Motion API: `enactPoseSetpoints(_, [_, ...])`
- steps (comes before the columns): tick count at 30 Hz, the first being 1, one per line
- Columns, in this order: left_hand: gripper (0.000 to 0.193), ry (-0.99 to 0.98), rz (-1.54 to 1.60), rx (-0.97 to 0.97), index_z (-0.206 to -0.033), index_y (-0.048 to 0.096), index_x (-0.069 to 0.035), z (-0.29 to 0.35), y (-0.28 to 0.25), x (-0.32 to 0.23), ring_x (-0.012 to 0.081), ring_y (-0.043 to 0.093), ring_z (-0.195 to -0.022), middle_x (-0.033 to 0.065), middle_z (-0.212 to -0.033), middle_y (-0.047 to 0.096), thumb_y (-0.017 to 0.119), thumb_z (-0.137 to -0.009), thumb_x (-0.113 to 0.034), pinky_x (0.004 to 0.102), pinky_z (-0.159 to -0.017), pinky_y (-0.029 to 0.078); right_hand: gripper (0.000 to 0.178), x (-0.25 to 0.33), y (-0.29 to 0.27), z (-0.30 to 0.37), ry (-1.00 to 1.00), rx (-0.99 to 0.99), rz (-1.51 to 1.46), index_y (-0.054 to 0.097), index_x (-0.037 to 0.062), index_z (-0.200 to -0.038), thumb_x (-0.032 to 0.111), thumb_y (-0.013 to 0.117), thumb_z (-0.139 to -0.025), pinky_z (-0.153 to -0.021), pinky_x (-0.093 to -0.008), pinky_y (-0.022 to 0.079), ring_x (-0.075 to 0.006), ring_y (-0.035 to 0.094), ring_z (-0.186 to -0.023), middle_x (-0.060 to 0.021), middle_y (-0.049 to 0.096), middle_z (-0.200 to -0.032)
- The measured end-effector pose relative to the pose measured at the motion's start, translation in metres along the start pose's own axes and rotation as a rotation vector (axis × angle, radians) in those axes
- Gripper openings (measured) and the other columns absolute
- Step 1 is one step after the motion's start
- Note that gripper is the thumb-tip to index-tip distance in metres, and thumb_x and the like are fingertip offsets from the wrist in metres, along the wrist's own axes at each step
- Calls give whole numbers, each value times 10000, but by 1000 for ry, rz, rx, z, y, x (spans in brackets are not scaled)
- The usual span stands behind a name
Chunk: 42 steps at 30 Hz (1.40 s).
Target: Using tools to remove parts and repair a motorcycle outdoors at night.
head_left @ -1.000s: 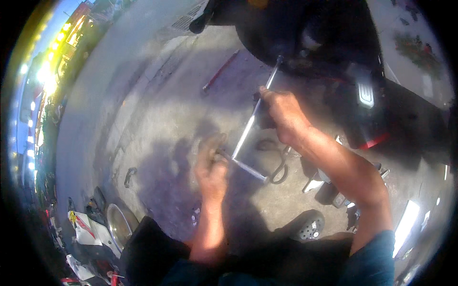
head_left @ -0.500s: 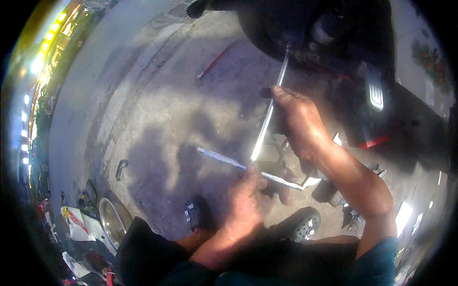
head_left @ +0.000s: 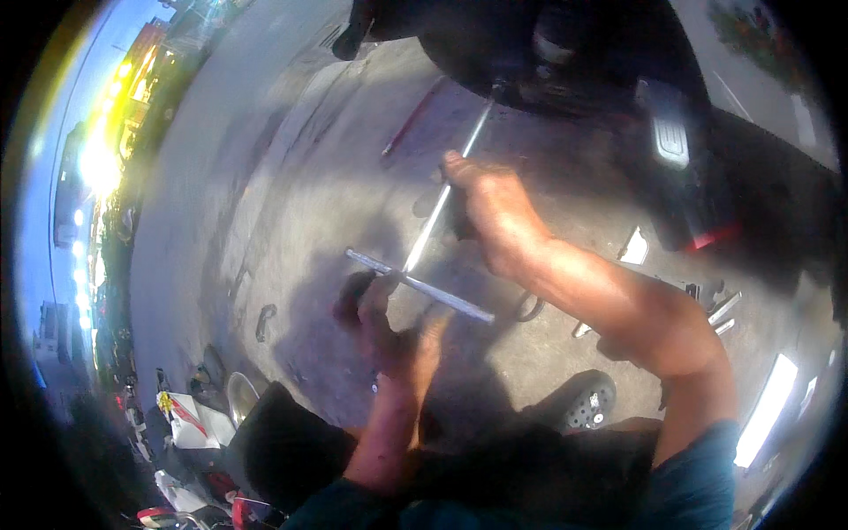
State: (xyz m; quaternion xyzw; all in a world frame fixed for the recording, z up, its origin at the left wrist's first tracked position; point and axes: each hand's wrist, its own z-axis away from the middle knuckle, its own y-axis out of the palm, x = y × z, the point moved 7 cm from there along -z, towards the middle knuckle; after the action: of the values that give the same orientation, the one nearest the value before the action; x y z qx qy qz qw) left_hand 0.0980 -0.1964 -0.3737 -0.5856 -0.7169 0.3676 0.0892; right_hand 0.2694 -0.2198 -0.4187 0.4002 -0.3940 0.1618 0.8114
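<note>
While grey concrete ground (head_left: 221, 212) fills most of the view, a dark machine (head_left: 618, 53) looms over its upper right, much of it lost in shadow. At lower left lies a white panel (head_left: 196, 424) with red markings, next to a round metal rim (head_left: 242, 397). A silver T-handled wrench (head_left: 428, 228) slants across the middle, its far end up against the machine's shadowed lower part, where the exact contact is too dark to make out; its crossbar sits at the near end. Beyond it, a thin reddish rod (head_left: 413, 124) lies on the ground. A dark clog (head_left: 579, 402) with holes and pale studs shows at the bottom. The right hand (head_left: 490, 199) is curled around the wrench's shaft, about halfway along. Just under the crossbar, the left hand (head_left: 397, 331) has its fingers parted, one touching near the joint; whether it grips, I cannot tell. At right juts a ridged silver plate (head_left: 669, 141). Smallest is a dark, bent piece (head_left: 265, 322) on the ground, left of the wrench.
</note>
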Motion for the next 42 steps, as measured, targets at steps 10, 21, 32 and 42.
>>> enactPoseSetpoints(10, [191, -1299, 905, -58, -868, 560, -35, 38, 36, 40, 190, 484, -551, 57, -690, 505, 517, -857, -221, 322, -530, 392, 360, -14, 8, 13, 83, 50, -44, 551, -22, -1001, 309, 434, -920, -636, -314, 417, -157, 492, -627, -138, 635, -824])
enactPoseSetpoints(21, [153, -113, 113, 129, -883, 560, -19, 10, 16, 2, 290, 573, -679, 122, -787, 575, 622, -802, -134, 354, -603, 462, 343, -22, -6, 7, 67, 12, 124, 551, 10, -991, 325, 434, -918, -618, -301, 413, -140, 487, -644, -122, 634, -820])
enactPoseSetpoints(32, [334, -1629, 1380, 91, -974, 496, 11, 61, 61, 27, 190, 499, -622, 98, -760, 525, 416, -933, -311, 349, -525, 414, 319, -17, -10, 7, 21, -35, 56, 539, -4, -991, 291, 442, -916, -611, -292, 422, -144, 491, -634, -119, 638, -824])
enactPoseSetpoints(42, [501, -50, -18, 110, -1064, 489, 5, 21, 26, 19, 282, 524, -907, 168, -1020, 527, 736, -704, -239, 370, -790, 431, 306, -13, -13, 5, 5, -45, 173, 529, -10, -980, 279, 465, -904, -541, -268, 403, -131, 479, -572, -128, 640, -805])
